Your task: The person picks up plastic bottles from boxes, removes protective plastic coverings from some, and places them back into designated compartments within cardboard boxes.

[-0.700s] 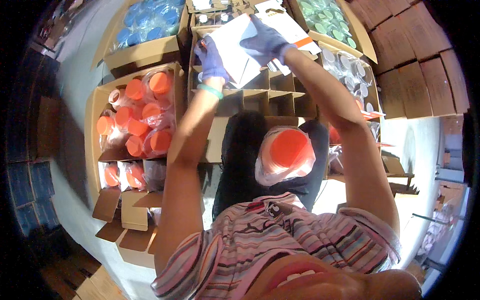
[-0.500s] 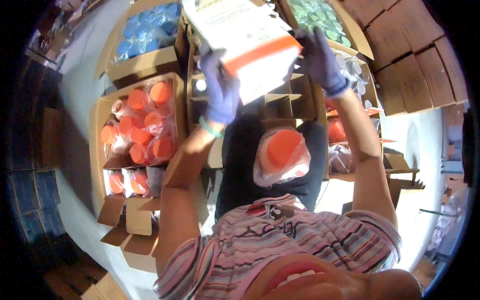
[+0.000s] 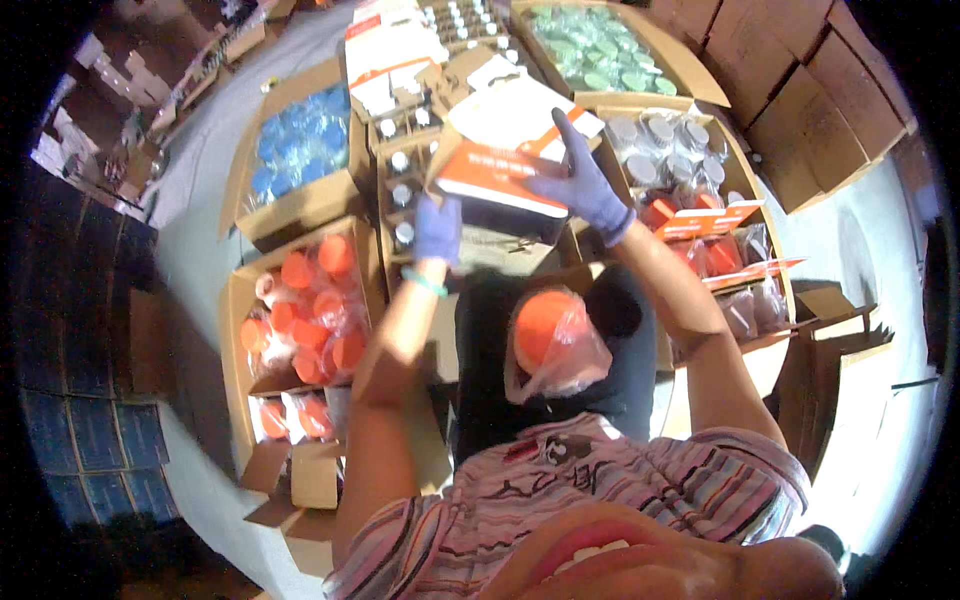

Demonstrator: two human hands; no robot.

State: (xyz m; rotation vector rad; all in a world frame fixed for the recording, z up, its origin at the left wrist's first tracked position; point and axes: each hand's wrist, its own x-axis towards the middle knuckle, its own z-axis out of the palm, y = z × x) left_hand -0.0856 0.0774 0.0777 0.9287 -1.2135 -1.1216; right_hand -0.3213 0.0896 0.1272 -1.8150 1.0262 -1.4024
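Observation:
Both my gloved hands are on a white and orange carton (image 3: 500, 180) in front of me. Its orange flap stands out toward me over a dark opening. My left hand (image 3: 438, 230) is closed at the carton's lower left corner, its fingertips partly hidden. On the other side, my right hand (image 3: 585, 190) grips the right edge, thumb against the orange flap and fingers along the side. A jar with an orange lid (image 3: 545, 325), wrapped in clear plastic, rests on my lap between my thighs.
Left stand boxes of orange-lidded jars (image 3: 300, 310) and blue-lidded jars (image 3: 300, 140). A divided box (image 3: 390, 160) with white-capped bottles lies under the carton. Right are grey-lidded jars (image 3: 660, 140), green-lidded ones (image 3: 600, 50) and stacked brown boxes (image 3: 810, 130).
The carton has come down and tilted, so its orange flap and dark opening now show. My hands have moved lower with it. The whole view has shifted.

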